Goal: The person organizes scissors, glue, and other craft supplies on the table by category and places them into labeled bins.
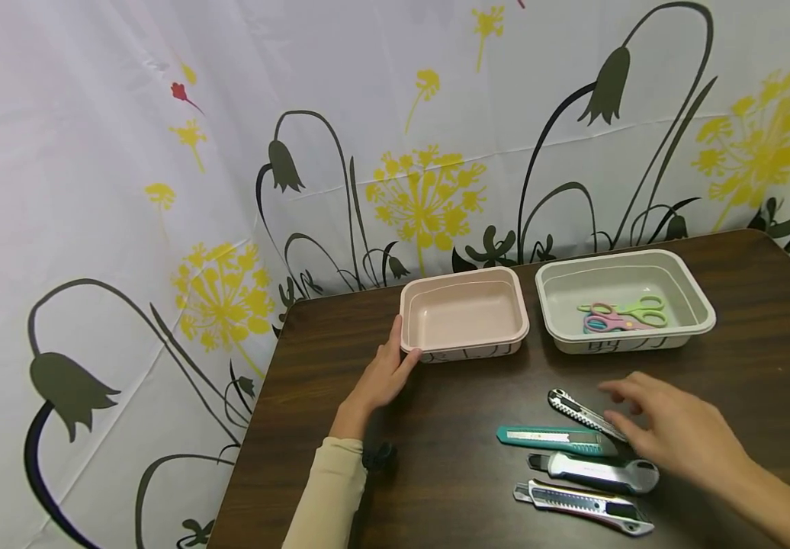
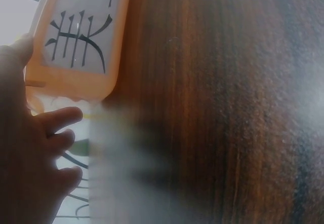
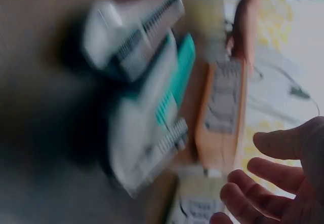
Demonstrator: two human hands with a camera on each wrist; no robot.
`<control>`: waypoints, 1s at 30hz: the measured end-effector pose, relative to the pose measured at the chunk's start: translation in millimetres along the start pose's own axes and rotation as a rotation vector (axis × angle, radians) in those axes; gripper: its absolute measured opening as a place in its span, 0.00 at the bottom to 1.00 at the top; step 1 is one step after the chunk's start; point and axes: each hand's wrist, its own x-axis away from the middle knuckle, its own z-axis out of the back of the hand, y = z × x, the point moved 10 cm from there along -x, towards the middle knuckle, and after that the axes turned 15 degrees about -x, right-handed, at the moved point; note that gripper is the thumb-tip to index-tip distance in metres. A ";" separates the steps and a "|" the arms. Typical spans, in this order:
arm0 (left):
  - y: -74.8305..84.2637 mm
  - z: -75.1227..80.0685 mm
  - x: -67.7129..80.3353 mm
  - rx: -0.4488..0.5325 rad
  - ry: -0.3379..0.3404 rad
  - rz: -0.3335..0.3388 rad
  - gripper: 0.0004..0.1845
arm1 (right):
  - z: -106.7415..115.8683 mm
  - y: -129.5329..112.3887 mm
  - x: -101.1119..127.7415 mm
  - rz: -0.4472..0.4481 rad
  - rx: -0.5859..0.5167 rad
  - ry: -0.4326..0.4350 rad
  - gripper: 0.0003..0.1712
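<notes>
My left hand [image 1: 383, 374] rests at the near left corner of a pale pink plastic bin [image 1: 465, 313], thumb against its front and a straight finger along its side. In the left wrist view, the other fingers [image 2: 65, 118] hang free beside the bin's end. Over the upper right end of a black-and-white checked box cutter [image 1: 576, 410] hovers my right hand [image 1: 676, 423], fingers apart and holding nothing. Below that cutter lie a teal box cutter [image 1: 539, 437], a white-and-black one [image 1: 590, 469] and a silver one [image 1: 580, 503], roughly in a column.
Right of the pink bin stands a grey-green bin [image 1: 628, 343] with several scissors [image 1: 631, 314] inside, green and pink ones showing. Both bins carry written labels on their fronts. The brown wood table [image 1: 326, 343] backs onto a flower-printed curtain [image 1: 340, 76].
</notes>
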 end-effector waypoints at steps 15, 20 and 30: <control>1.0 0.6 0.4 -0.006 -0.007 0.001 0.42 | -83.0 -6.3 75.5 0.126 0.036 -0.266 0.25; 2.2 2.3 0.3 -0.007 -0.001 -0.006 0.42 | -77.0 -16.2 84.0 0.321 0.042 -0.067 0.22; 2.2 1.6 1.3 -0.004 0.002 -0.002 0.42 | -85.7 -18.1 89.5 0.453 0.019 -0.082 0.18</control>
